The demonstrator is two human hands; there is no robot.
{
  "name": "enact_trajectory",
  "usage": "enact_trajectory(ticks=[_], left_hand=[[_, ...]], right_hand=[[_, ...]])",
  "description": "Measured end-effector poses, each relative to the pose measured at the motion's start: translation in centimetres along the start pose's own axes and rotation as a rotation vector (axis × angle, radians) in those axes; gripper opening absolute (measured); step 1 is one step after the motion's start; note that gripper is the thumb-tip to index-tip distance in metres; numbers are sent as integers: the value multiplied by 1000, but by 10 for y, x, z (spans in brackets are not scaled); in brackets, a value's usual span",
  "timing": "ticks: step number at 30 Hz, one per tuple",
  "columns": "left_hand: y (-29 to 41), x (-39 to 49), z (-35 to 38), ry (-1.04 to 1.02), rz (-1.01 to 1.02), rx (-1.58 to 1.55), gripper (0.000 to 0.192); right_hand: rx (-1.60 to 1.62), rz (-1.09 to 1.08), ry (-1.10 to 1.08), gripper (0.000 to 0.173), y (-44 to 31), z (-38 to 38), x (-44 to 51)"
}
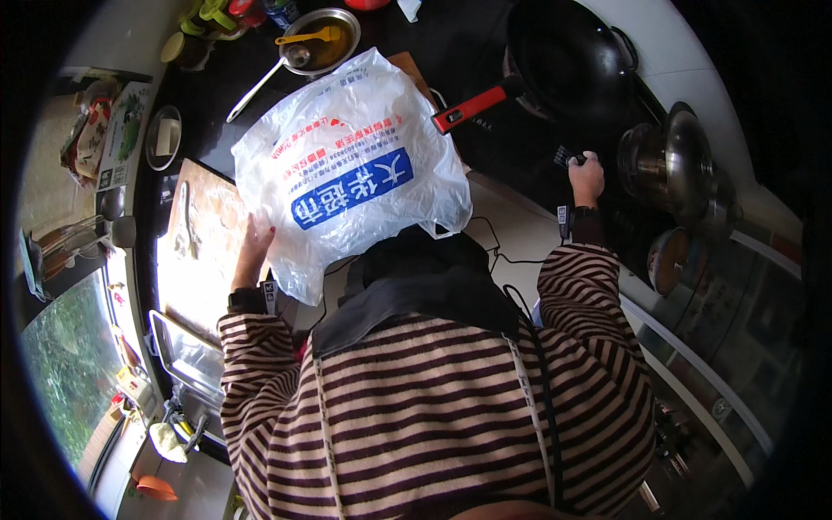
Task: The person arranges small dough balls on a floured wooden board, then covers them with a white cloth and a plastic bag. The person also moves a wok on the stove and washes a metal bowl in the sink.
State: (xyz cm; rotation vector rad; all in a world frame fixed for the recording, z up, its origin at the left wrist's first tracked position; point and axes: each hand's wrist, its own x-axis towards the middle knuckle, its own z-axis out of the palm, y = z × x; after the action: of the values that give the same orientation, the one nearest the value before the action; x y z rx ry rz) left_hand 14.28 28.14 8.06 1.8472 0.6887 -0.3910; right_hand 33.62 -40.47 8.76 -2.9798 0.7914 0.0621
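A white translucent plastic bag [370,214] bearing writing lies spread in front of me, covering most of what is under it. My left hand [255,247] is at the bag's left edge, over the side of a wooden board [195,221]; whether its fingers grip the plastic cannot be told. My right hand [587,179] is out to the right over the black cooktop [513,156], its fingers closed on a small dark object [569,157] that is too small to name. A black wok [565,58] with a red handle [474,107] sits beyond that hand.
A metal bowl [325,49] of yellowish liquid holds a yellow brush [312,36] and a ladle [260,91]. A lidded pot [669,166] stands at the right. Left are a dish with a pale block [168,136], a metal tray [188,351] and a window [71,364].
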Motion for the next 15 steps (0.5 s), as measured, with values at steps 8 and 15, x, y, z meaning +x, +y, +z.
enact_trajectory(ticks=[8, 15], left_hand=[[1, 1, -2, 36, 17, 5, 77], [7, -17, -16, 63, 4, -56, 78]], right_hand=[[77, 145, 16, 47, -2, 6, 8], [88, 239, -28, 54, -3, -3, -4]])
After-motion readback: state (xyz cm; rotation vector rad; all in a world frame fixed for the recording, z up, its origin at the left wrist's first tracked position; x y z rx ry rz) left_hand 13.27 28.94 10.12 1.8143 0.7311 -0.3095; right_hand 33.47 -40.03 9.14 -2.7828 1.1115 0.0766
